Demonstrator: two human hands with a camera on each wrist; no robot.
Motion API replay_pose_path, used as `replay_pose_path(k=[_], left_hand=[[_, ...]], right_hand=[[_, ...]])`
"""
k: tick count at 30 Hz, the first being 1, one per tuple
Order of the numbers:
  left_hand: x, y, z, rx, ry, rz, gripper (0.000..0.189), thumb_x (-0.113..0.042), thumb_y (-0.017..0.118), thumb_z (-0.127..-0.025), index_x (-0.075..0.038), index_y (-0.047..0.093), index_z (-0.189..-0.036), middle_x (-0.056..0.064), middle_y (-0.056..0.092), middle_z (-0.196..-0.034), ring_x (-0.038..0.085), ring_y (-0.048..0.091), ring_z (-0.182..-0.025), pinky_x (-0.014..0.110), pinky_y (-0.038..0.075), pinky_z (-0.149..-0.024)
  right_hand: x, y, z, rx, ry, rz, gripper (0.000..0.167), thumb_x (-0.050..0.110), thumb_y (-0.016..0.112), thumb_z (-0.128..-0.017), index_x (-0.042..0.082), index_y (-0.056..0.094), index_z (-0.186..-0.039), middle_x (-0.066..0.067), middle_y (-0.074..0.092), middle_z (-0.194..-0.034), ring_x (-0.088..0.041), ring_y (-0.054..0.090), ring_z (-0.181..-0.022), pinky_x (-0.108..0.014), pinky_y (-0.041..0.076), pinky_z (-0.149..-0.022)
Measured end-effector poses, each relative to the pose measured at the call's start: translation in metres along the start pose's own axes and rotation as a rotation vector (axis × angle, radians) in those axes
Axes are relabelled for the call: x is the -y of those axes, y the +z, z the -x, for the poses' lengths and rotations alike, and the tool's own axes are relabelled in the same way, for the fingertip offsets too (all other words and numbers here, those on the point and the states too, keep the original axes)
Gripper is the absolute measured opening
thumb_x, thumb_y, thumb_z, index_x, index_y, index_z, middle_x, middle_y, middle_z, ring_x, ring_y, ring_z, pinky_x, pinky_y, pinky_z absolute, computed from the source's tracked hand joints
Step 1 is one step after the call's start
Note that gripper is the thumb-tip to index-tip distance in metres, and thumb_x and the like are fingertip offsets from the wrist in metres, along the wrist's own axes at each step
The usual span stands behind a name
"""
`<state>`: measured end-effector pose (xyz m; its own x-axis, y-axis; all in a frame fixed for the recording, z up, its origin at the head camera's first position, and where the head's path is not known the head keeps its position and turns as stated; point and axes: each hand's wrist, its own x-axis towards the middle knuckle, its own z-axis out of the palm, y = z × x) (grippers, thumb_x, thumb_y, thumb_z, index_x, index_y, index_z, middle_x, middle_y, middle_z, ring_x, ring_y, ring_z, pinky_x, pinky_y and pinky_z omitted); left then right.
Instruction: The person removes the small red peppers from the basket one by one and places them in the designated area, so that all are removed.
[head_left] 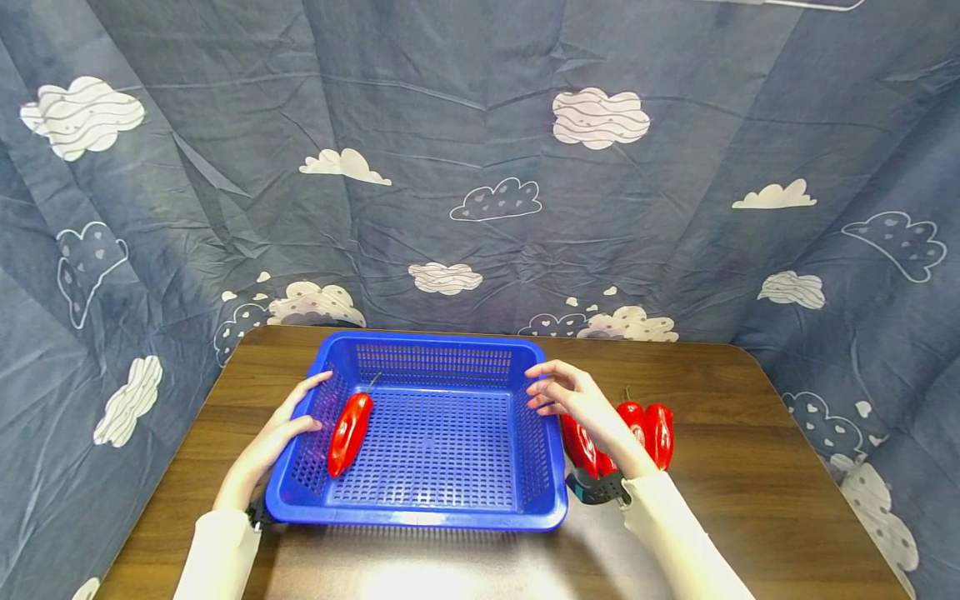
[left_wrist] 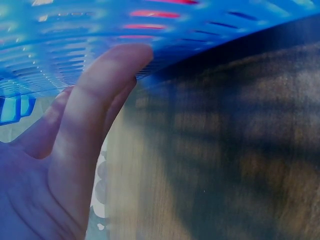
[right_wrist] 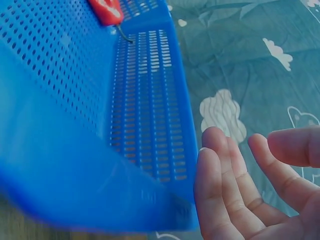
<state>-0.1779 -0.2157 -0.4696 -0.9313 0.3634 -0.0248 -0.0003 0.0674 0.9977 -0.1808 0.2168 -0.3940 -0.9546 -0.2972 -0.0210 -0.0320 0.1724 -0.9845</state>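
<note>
A blue slotted plastic basket (head_left: 420, 518) is on the wooden table. Inside, along its left wall, lies one red chili pepper (head_left: 349, 435) with a thin green stem. My left hand (head_left: 281, 421) grips the basket's left side, thumb and fingertips showing at the rim; in the left wrist view its digits (left_wrist: 95, 100) lie against the slotted wall. By the right rim, my right hand (head_left: 573, 396) is held with loosely bent fingers and holds nothing. The right wrist view shows those fingers (right_wrist: 232, 190) beside the basket's corner; whether they touch it, I cannot tell.
Several red peppers (head_left: 660, 435) lie on the table to the right of the basket, partly hidden by my right hand and forearm. A dark cloth with white clouds (head_left: 495, 267) hangs behind the brown table (head_left: 757, 500) and at its sides.
</note>
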Motion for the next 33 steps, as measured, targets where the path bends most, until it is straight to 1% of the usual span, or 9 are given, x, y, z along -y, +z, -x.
replay_pose_path(k=[3, 8, 13, 15, 16, 20, 26, 29, 33], left_hand=[[0.000, 0.000, 0.000, 0.000, -0.007, 0.005, 0.069, 0.001, 0.045, -0.088, -0.015, 0.021, -0.151, 0.021, 0.013, -0.153, 0.044, 0.024, -0.132, 0.040, 0.042, -0.090], [0.000, 0.000, 0.000, 0.003, -0.011, 0.025, 0.069, 0.001, 0.044, -0.088, -0.017, 0.021, -0.151, 0.022, 0.014, -0.152, 0.044, 0.025, -0.131, 0.039, 0.044, -0.089], [0.001, -0.002, 0.000, 0.003, -0.020, 0.036, 0.070, 0.001, 0.043, -0.087, -0.019, 0.022, -0.151, 0.021, 0.016, -0.152, 0.042, 0.026, -0.130, 0.039, 0.044, -0.089], [0.001, -0.002, 0.000, 0.002, -0.024, 0.032, 0.071, 0.001, 0.043, -0.087, -0.019, 0.021, -0.151, 0.020, 0.015, -0.152, 0.042, 0.026, -0.131, 0.039, 0.043, -0.089], [0.002, -0.002, 0.000, 0.001, -0.027, 0.031, 0.071, 0.001, 0.043, -0.087, -0.019, 0.021, -0.151, 0.020, 0.015, -0.152, 0.041, 0.026, -0.131, 0.039, 0.043, -0.089], [0.001, -0.002, 0.000, 0.002, -0.027, 0.038, 0.071, 0.002, 0.043, -0.087, -0.019, 0.021, -0.151, 0.020, 0.013, -0.153, 0.042, 0.025, -0.131, 0.040, 0.043, -0.089], [0.000, 0.000, 0.000, 0.007, -0.012, 0.029, 0.069, 0.001, 0.043, -0.088, -0.018, 0.021, -0.151, 0.021, 0.011, -0.153, 0.045, 0.023, -0.132, 0.046, 0.042, -0.089], [0.000, 0.000, 0.001, 0.008, -0.008, 0.027, 0.069, 0.001, 0.043, -0.089, -0.018, 0.021, -0.151, 0.021, 0.011, -0.153, 0.045, 0.024, -0.132, 0.046, 0.042, -0.090], [-0.001, 0.000, 0.001, 0.007, -0.007, 0.029, 0.069, 0.001, 0.044, -0.089, -0.017, 0.021, -0.151, 0.021, 0.012, -0.153, 0.044, 0.024, -0.131, 0.045, 0.042, -0.090]], right_hand=[[0.000, 0.006, -0.003, 0.023, 0.006, -0.015, 0.031, 0.001, 0.046, -0.094, -0.015, 0.048, -0.120, -0.010, 0.063, -0.093, -0.028, 0.066, -0.085, -0.040, 0.053, -0.077], [0.001, 0.016, -0.008, 0.058, 0.025, -0.016, 0.031, 0.001, 0.046, -0.093, -0.015, 0.048, -0.120, -0.010, 0.062, -0.092, -0.019, 0.066, -0.080, -0.044, 0.053, -0.078], [0.001, 0.026, -0.013, 0.072, 0.026, 0.011, 0.030, 0.001, 0.047, -0.093, -0.014, 0.050, -0.120, -0.010, 0.062, -0.092, -0.039, 0.064, -0.088, -0.049, 0.051, -0.079], [0.001, 0.030, -0.015, 0.077, 0.027, 0.011, 0.030, 0.001, 0.047, -0.093, -0.013, 0.051, -0.119, -0.009, 0.063, -0.092, -0.043, 0.062, -0.090, -0.050, 0.051, -0.079], [0.001, 0.032, -0.016, 0.082, 0.026, 0.010, 0.029, 0.000, 0.046, -0.093, -0.013, 0.051, -0.119, -0.009, 0.063, -0.091, -0.042, 0.063, -0.089, -0.051, 0.051, -0.079], [0.001, 0.039, -0.021, 0.097, 0.027, 0.006, 0.029, -0.001, 0.045, -0.093, -0.013, 0.051, -0.118, -0.009, 0.063, -0.090, -0.033, 0.065, -0.085, -0.045, 0.053, -0.076], [0.004, 0.049, -0.025, 0.118, 0.012, 0.009, 0.029, 0.002, 0.048, -0.093, -0.012, 0.053, -0.118, -0.009, 0.063, -0.090, -0.043, 0.062, -0.088, -0.050, 0.051, -0.078], [0.004, 0.054, -0.027, 0.128, 0.006, 0.003, 0.029, 0.002, 0.048, -0.093, -0.012, 0.053, -0.118, -0.012, 0.062, -0.092, -0.042, 0.062, -0.088, -0.054, 0.050, -0.079], [0.002, 0.059, -0.029, 0.132, 0.009, 0.004, 0.029, 0.001, 0.047, -0.093, -0.012, 0.053, -0.118, -0.013, 0.063, -0.092, -0.032, 0.064, -0.083, -0.055, 0.049, -0.080]])
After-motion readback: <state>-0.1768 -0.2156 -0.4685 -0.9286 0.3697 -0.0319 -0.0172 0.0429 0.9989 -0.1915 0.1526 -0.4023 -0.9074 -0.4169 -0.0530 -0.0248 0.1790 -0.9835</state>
